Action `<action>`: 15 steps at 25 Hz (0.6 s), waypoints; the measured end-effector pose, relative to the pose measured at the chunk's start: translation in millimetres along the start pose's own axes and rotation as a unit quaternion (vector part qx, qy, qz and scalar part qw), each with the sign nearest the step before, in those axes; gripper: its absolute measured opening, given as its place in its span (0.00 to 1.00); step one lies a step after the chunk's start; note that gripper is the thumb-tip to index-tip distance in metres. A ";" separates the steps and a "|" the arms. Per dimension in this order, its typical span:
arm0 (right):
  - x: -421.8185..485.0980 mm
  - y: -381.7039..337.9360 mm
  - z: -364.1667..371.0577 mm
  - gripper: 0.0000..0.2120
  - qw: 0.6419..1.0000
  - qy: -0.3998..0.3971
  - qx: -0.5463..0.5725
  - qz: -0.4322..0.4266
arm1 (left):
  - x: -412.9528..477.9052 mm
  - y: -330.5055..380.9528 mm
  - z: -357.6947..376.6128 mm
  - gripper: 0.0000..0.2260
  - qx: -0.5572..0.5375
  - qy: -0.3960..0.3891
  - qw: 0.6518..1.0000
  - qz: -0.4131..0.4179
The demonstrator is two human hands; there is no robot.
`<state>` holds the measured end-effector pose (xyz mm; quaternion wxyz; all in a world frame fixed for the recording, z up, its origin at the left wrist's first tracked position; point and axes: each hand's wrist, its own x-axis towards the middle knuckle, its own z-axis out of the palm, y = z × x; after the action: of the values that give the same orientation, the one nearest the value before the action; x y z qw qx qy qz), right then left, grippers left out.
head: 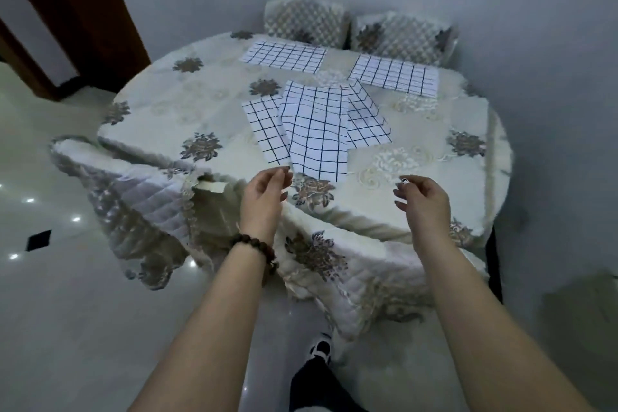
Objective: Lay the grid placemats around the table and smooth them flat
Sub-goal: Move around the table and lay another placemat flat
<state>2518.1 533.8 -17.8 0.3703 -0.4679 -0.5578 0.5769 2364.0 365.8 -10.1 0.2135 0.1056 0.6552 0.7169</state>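
Two white placemats with a dark grid lie flat at the far side of the round table (pixel 160 104), one at the back left (pixel 284 57) and one at the back right (pixel 396 75). A loose fan of three more grid placemats (pixel 316 130) lies overlapped in the middle. My left hand (pixel 264 194) hovers at the near edge, fingertips right at the fan's near left corner; whether they touch it I cannot tell. My right hand (pixel 423 199) hangs over the tablecloth to the right with loosely curled fingers, holding nothing.
A quilted cream tablecloth with brown flowers (pixel 314 257) drapes over the table. Two padded chairs (pixel 306 22) (pixel 401 35) stand behind it against the grey wall. Another covered chair (pixel 110 184) is at the left. A dark wooden door frame (pixel 77 10) rises at the far left.
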 end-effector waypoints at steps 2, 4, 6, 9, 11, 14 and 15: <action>17.3 6.2 3.2 0.06 1.000 0.013 0.010 0.011 | 23.8 -2.9 16.0 0.08 0.016 -0.029 0.999 0.002; 38.7 11.7 10.0 0.05 0.999 0.020 0.013 0.024 | 52.0 -5.7 32.3 0.07 0.033 -0.049 0.998 -0.007; 60.4 13.0 17.1 0.05 0.999 0.026 0.018 0.040 | 80.5 -7.7 45.3 0.06 0.066 -0.058 0.996 -0.012; 100.5 14.8 28.5 0.04 0.997 0.005 0.008 0.076 | 125.3 -9.0 62.0 0.06 0.123 -0.057 0.991 -0.002; 126.5 19.4 38.0 0.03 0.994 -0.025 -0.017 0.101 | 152.4 -8.7 67.5 0.08 0.172 -0.044 0.984 -0.003; 159.8 32.0 57.4 0.03 0.984 -0.066 -0.040 0.159 | 190.3 -18.4 62.1 0.17 0.246 -0.027 0.966 -0.073; 166.5 37.8 64.4 0.02 0.980 -0.075 -0.046 0.178 | 198.5 -22.4 58.5 0.21 0.245 -0.030 0.963 -0.109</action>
<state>2412.4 668.8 -80.1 0.1970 -0.5319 -0.5177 0.6405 2217.1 507.4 -50.6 0.2778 0.1041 0.8117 0.5031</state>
